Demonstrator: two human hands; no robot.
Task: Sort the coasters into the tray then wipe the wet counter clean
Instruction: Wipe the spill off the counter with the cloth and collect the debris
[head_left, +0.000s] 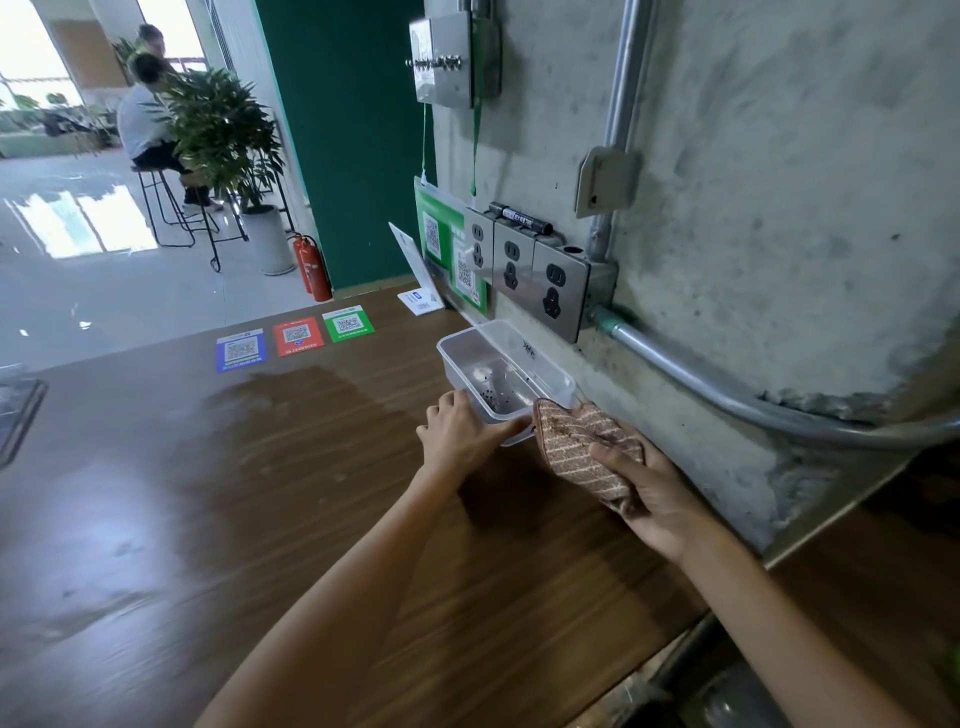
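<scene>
1. The left hand (460, 434) lies against the near end of a clear plastic tray (545, 358): fingers curled along the tray's left side, thumb stretched along its near rim, so it has a loose hold on the tray rather than a closed fist
2. The right hand (647, 491) is closed round a brown cloth (576, 449) with pale diagonal stripes – the cloth is bunched in the palm and its free end touches the tray's near right corner
3. The tray stands at the right edge of the wooden desk (260, 519), against the concrete wall (779, 182); a black scrawl is written on its wall-side rim, too small to read
4. Inside the tray lies something pale with dark specks; what it is cannot be told
5. A wet sheen (291, 395) spreads over the desk to the left of the tray
6. Three QR-code cards lie flat near the desk's far edge – blue (241, 351), red (297, 335), green (348, 323); their print is unreadable
7. On the wall above the tray sit three metal sockets (527, 270), a black marker (519, 217) resting on top of them; its label cannot be read
8. A green QR-code sign (441, 239) hangs beside the sockets on green lanyards, and a white card (421, 301) lies below it
</scene>
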